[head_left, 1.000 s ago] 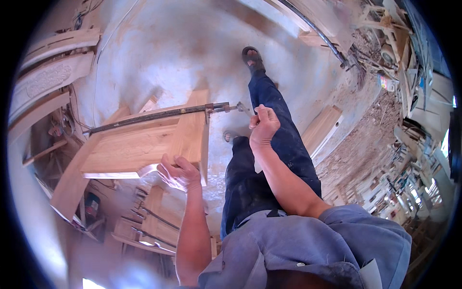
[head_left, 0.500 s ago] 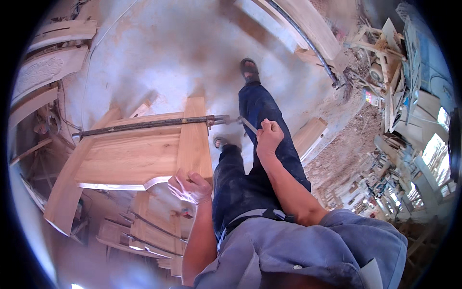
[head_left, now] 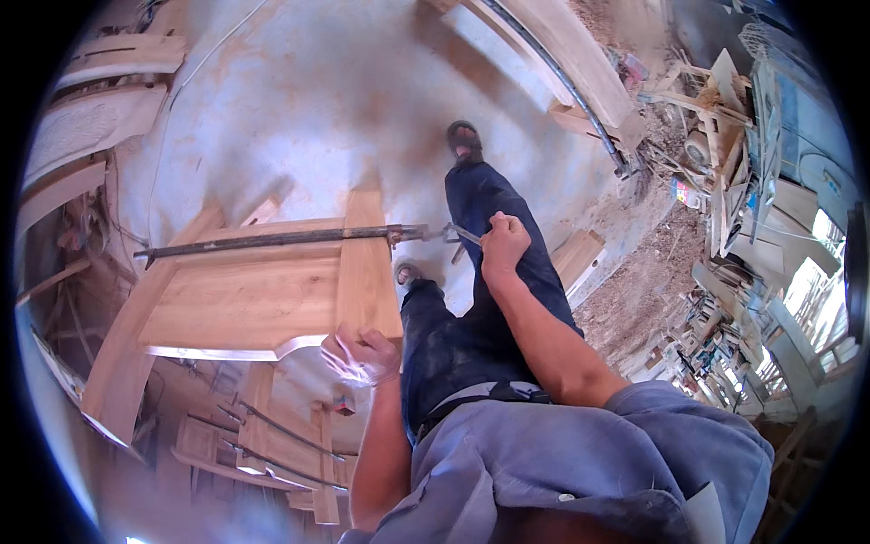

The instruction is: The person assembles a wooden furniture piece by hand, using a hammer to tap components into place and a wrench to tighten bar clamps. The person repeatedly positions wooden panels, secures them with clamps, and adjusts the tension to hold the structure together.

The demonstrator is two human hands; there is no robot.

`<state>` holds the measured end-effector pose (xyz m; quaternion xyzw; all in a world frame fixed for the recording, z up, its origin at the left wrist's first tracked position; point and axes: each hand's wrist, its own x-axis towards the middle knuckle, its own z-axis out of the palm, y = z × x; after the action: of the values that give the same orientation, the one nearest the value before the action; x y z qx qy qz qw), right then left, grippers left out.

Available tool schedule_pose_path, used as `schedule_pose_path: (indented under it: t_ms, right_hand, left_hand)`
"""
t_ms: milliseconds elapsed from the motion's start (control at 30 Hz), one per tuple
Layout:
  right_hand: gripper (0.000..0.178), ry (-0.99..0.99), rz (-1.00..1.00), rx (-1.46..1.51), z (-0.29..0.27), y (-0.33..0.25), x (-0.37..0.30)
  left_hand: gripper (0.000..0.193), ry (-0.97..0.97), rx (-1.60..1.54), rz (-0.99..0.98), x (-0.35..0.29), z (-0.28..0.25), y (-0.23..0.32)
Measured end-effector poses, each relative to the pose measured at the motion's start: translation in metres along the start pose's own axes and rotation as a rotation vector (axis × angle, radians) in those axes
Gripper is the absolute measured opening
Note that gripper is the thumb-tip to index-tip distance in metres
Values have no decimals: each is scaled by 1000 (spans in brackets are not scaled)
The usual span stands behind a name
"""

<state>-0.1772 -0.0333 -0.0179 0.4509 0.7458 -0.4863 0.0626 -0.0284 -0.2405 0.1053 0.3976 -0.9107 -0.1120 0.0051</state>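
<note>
Clasping a metal handle (head_left: pixel 467 235) beside the wooden panel (head_left: pixel 258 299), the right hand (head_left: pixel 506 247) should turn evenly; left hand (head_left: pixel 362 355), grip unclear.

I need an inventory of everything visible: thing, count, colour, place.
Panelled wooden frame: one, light brown, centre left
Bar clamps: four seen, dark; one across the frame, one upper right, two lower left
Wrench-like tool: one, silvery, right of the frame
Second panel: one, light brown, lower left
Carved board: one, pale, far left
Cable: one, whitish, upper left
Wood shavings: uncountable, brown, right
Scrap wood: many, pale, far right
Sandals: two, dark, centre
Trousers: one, dark blue, centre
Shirt: one, grey-blue, bottom
Left hand: one, at frame's near right corner
Right hand: one, gripping the tool
</note>
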Motion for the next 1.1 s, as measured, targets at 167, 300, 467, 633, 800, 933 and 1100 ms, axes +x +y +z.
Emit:
schedule_pose_path:
  t_ms: [167,300,467,633,800,933,1100]
  right_hand:
    - [22,-26,122,171,-4,-13,-8]
    - [22,-29,120,181,4,-17,-4]
    - [20,-18,85,91,8,-24,-4]
    - [21,-51,62,13,15,-33,1]
    - [21,-37,113,46,29,-44,8]
    - [21,-27,96,21,37,-45,18]
    - [22,14,112,15,50,-49,25]
  left_hand:
    - [22,-4,19,27,2,-3,-1]
    - [23,20,39,12,2,-1,0]
    - [26,-26,-12,-22,5,-11,5]
    - [25,41,-28,16,7,-5,0]
    - [27,-54,-42,-36,9,-8,4]
    - [26,9,-33,2,8,-6,1]
    - [26,-3,-31,-22,9,-4,2]
